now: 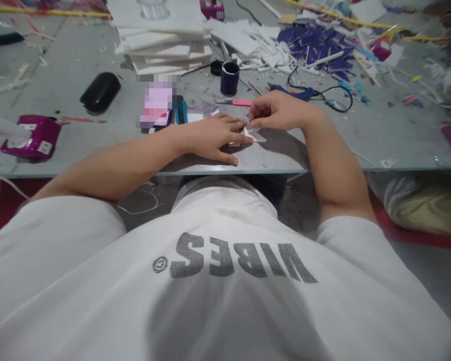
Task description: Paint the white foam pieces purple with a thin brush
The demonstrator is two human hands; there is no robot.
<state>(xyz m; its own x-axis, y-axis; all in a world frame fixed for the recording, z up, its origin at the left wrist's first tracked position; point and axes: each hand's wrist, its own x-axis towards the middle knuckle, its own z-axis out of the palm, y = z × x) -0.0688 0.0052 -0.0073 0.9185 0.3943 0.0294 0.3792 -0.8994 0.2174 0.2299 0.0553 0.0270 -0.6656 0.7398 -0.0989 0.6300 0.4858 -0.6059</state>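
A white piece (257, 135) lies on the counter (334, 100), nearer the person than the dark cup (229, 80) and slightly right of it. The left hand (218, 134), before the cup, lies flat with its grip released, fingers spread and fingertips at the piece. The right hand (276, 111), right of the cup, has curled fingers at the piece's far edge; whether its grip grasps anything, I cannot tell. Just before the cup lies a pink-handled tool (241, 103); beyond it to the right, purple scraps (317, 45).

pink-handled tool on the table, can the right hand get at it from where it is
Likely yes: the pink-handled tool lies close beside the right hand, and nothing visible stands between them.
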